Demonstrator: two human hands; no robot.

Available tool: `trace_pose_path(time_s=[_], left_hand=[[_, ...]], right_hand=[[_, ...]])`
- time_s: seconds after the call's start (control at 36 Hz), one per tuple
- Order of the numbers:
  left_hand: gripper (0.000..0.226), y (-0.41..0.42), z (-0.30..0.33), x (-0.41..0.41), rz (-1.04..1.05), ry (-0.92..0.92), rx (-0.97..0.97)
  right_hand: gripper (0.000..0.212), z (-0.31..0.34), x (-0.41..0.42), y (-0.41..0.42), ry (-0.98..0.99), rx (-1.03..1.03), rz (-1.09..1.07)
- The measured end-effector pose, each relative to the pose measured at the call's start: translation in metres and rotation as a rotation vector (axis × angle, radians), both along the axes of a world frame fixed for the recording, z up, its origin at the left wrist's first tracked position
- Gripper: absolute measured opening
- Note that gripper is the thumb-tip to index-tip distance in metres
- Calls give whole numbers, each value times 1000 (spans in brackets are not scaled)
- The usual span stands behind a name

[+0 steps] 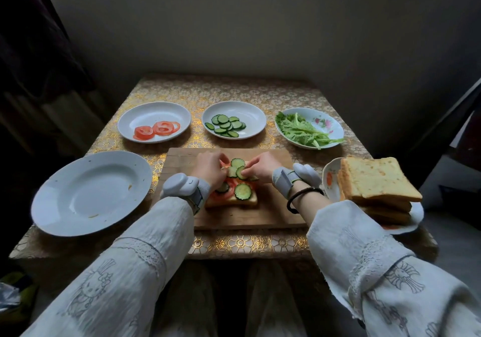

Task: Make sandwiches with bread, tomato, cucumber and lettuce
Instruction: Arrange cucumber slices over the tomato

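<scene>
Green cucumber slices (237, 171) pinched by left hand (208, 170) and right hand (263, 169), laid over tomato (223, 193) on bread (243, 201), on wooden board (260, 217) mid-table.

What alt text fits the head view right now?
Both hands, left hand and right hand, arrange cucumber slices over tomato on a bread slice on a cutting board; plates of tomato, cucumber, lettuce and bread surround it.
</scene>
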State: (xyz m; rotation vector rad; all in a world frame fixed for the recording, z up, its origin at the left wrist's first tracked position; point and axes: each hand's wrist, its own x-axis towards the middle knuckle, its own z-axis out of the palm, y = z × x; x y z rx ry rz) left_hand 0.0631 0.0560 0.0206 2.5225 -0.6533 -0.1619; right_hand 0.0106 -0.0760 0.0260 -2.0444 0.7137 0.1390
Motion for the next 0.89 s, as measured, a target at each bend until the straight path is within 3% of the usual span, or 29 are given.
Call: trace_pose_path(time_s=[0.11,0.25,0.39,0.67,0.89], left_hand=[[25,1,1,-1,-71,-45,137],[32,5,4,-2,-64,-21,121],[34,7,6,-2,-59,0,106],[34,9,4,-1,-84,25,109],[46,11,-1,1,2,60,-49]], right_hand=[[39,1,-1,2,2,-106,55],[23,5,-2,0,-32,-270,77],[23,7,-6,-3,-18,-341,117],[25,9,-4,-4,-79,-192,45],[27,14,-3,5,-128,-31,29]])
